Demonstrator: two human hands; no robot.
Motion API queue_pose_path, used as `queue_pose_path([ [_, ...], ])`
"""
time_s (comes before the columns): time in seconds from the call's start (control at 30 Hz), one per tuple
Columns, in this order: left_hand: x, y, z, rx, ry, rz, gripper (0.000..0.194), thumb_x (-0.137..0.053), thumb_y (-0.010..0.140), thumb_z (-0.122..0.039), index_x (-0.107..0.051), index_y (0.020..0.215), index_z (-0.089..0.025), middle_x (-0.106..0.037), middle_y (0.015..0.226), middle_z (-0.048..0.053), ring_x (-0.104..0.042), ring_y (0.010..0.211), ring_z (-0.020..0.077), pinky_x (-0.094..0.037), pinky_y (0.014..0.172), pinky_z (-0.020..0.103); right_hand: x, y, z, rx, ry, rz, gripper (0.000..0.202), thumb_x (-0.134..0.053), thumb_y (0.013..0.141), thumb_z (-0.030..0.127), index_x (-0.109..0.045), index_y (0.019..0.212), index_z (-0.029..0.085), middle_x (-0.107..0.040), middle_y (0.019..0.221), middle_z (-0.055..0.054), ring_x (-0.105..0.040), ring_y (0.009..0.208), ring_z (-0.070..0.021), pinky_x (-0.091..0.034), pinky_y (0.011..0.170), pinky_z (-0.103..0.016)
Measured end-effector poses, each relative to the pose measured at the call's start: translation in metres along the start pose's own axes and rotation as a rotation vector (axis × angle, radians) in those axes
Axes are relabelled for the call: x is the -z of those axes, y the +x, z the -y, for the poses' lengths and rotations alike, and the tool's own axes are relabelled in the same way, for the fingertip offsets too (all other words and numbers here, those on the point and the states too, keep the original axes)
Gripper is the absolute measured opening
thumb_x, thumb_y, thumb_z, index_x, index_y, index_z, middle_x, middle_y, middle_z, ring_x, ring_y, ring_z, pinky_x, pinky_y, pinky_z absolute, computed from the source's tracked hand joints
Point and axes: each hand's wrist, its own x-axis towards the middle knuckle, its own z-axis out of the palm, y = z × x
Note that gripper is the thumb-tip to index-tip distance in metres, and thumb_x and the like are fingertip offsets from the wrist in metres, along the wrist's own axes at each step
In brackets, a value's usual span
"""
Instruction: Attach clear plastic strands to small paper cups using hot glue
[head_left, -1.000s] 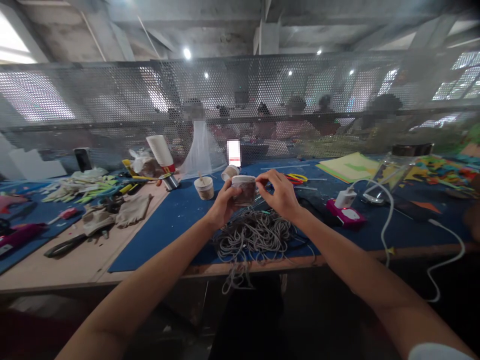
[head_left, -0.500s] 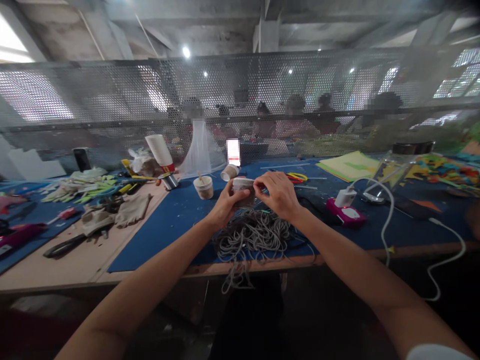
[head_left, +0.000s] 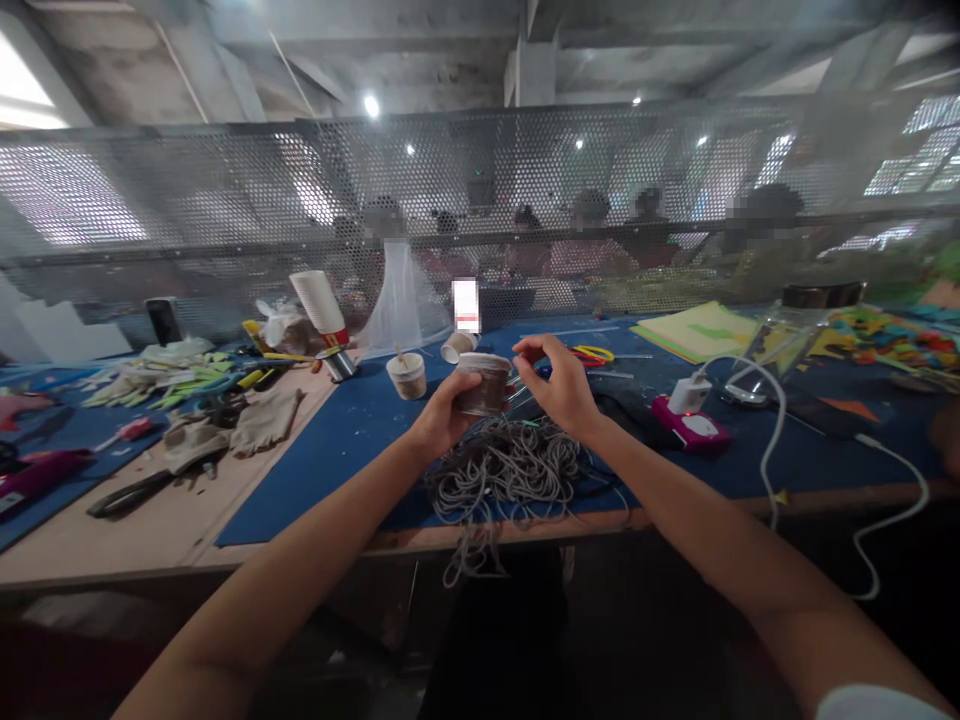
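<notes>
At the frame's centre, our left hand [head_left: 442,412] grips a brown cup [head_left: 482,390] (our right hand [head_left: 559,392], fingertips parted, hovers beside).

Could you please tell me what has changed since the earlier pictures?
The right hand, previously pinching at the cup rim, has loosened and come away slightly rightward. The left hand still holds the cup; the cord pile stayed put.

Left hand [head_left: 439,418] partly hidden by cup [head_left: 484,392], co-workers [head_left: 591,240] blurred behind mesh [head_left: 465,165], sleeve [head_left: 862,703] cut off
</notes>
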Motion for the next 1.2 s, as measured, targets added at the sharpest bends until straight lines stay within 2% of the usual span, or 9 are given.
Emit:
queue_pose_path([
  [0.1, -0.0005, 0.0001, -0.0012, 0.039, -0.062, -0.018, 0.035, -0.065, 0.08, -0.032, -0.07, 0.108, -0.012, -0.075, 0.108, 0.014, -0.07, 0.104, 0.0311, -0.057, 0.091, 0.045, 0.0, 0.0016, -0.0017, -0.022, 0.07, 0.024, 0.013, -0.057, 0.095, 0.022, -0.062, 0.107, 0.023, -0.064, 0.098, -0.004, -0.064, 0.089, -0.0182, -0.051, 0.087, -0.036],
  [0.23, 0.0017, 0.0021, 0.0, 0.044, -0.07, -0.077, 0.031, -0.066, 0.079, -0.031, -0.071, 0.103, -0.012, -0.077, 0.103, 0.012, -0.071, 0.097, 0.0278, -0.058, 0.088, 0.041, -0.0008, 0.0026, -0.0027, -0.008, 0.073, 0.065, 0.01, -0.054, 0.098, 0.024, -0.064, 0.099, 0.023, -0.063, 0.096, -0.004, -0.062, 0.091, -0.0185, -0.051, 0.086, -0.035],
  [0.33, 0.0024, 0.0027, 0.0019, 0.018, -0.019, -0.08, 0.033, -0.067, 0.081, -0.032, -0.069, 0.109, -0.015, -0.076, 0.106, 0.01, -0.071, 0.096, 0.0262, -0.057, 0.085, 0.037, -0.0023, 0.0022, -0.0047, 0.0, 0.038, 0.059, 0.009, -0.055, 0.098, 0.023, -0.063, 0.093, 0.023, -0.062, 0.093, -0.004, -0.061, 0.089, -0.0185, -0.051, 0.084, -0.035],
  [0.43, -0.0002, 0.0013, 0.0026, -0.018, 0.049, -0.013, 0.039, -0.069, 0.083, -0.034, -0.064, 0.119, -0.017, -0.074, 0.111, 0.011, -0.072, 0.097, 0.0267, -0.058, 0.083, 0.038, -0.0038, 0.0007, -0.0059, -0.006, 0.011, 0.054, 0.008, -0.056, 0.097, 0.022, -0.062, 0.092, 0.022, -0.061, 0.093, -0.004, -0.061, 0.088, -0.0182, -0.051, 0.083, -0.034],
  [0.53, -0.0029, 0.0004, 0.0021, -0.029, 0.105, -0.024, 0.043, -0.074, 0.081, -0.033, -0.062, 0.119, -0.016, -0.073, 0.111, 0.012, -0.072, 0.091, 0.025, -0.058, 0.079, 0.037, -0.0043, -0.0016, -0.0043, 0.002, -0.015, 0.045, 0.006, -0.055, 0.098, 0.024, -0.061, 0.098, 0.024, -0.06, 0.097, -0.004, -0.062, 0.087, -0.0176, -0.051, 0.083, -0.034],
  [0.63, -0.0027, 0.0011, 0.0019, -0.034, 0.107, -0.071, 0.043, -0.074, 0.082, -0.034, -0.062, 0.118, -0.015, -0.072, 0.111, 0.013, -0.072, 0.089, 0.0235, -0.058, 0.077, 0.035, -0.0034, -0.0036, -0.0018, 0.074, -0.088, 0.054, 0.007, -0.057, 0.099, 0.027, -0.061, 0.104, 0.025, -0.062, 0.1, -0.005, -0.062, 0.089, -0.0187, -0.05, 0.085, -0.036],
  [0.77, -0.0006, 0.0025, 0.0037, -0.051, 0.108, -0.1, 0.042, -0.076, 0.08, -0.033, -0.061, 0.115, -0.015, -0.072, 0.107, 0.01, -0.071, 0.087, 0.0215, -0.057, 0.076, 0.033, -0.0009, -0.0043, 0.0001, 0.182, -0.241, 0.1, 0.007, -0.058, 0.099, 0.028, -0.062, 0.103, 0.025, -0.066, 0.098, -0.005, -0.062, 0.096, -0.0217, -0.046, 0.088, -0.039],
  [0.9, -0.0018, 0.003, 0.0053, -0.075, 0.106, -0.134, 0.042, -0.079, 0.078, -0.032, -0.061, 0.113, -0.016, -0.07, 0.104, 0.007, -0.068, 0.086, 0.0188, -0.056, 0.075, 0.031, 0.0005, -0.004, 0.0023, 0.261, -0.368, 0.118, 0.007, -0.055, 0.099, 0.024, -0.062, 0.101, 0.024, -0.067, 0.096, -0.005, -0.062, 0.098, -0.0225, -0.042, 0.094, -0.041],
  [1.2, -0.0055, 0.0031, 0.0078, -0.115, 0.102, -0.166, 0.038, -0.082, 0.075, -0.027, -0.062, 0.106, -0.017, -0.067, 0.093, 0.003, -0.063, 0.079, 0.0135, -0.051, 0.072, 0.026, -0.0046, -0.0041, 0.0023, 0.299, -0.417, 0.1, 0.008, -0.054, 0.092, 0.016, -0.058, 0.088, 0.021, -0.063, 0.082, -0.002, -0.06, 0.084, -0.0187, -0.04, 0.094, -0.039],
])
